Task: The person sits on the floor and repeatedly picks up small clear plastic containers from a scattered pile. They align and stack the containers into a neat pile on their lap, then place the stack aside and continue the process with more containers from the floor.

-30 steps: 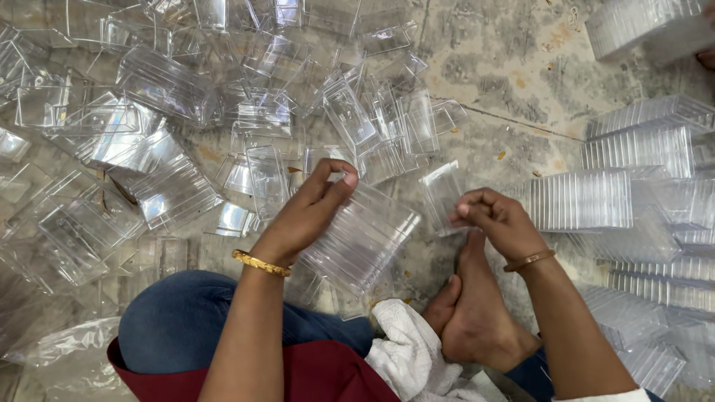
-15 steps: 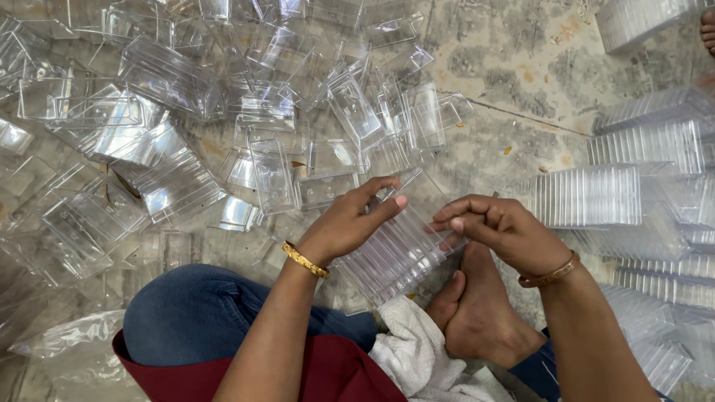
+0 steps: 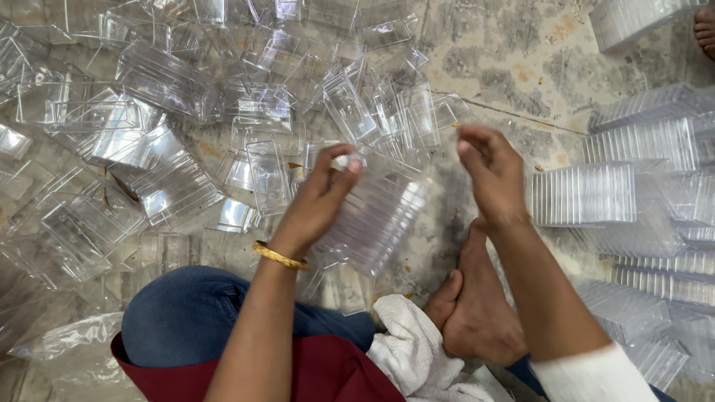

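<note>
Centrally, we log our left hand (image 3: pixel 316 201) clamped on a stack of clear plastic trays (image 3: pixel 372 216) above the stone floor (image 3: pixel 514 45), our right hand (image 3: pixel 491 171) just beside it, fingers loose, holding nothing, loose trays (image 3: pixel 149 134) heaped left, stacked trays (image 3: pixel 588 195) right.

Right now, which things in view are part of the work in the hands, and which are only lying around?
In the work:
- stack of nested clear plastic trays, held by the left hand
- right hand, raised beside the stack, fingers apart
- loose clear trays heaped on the floor
- finished tray stacks at the right

Lying about:
- white cloth
- plastic bag
</note>
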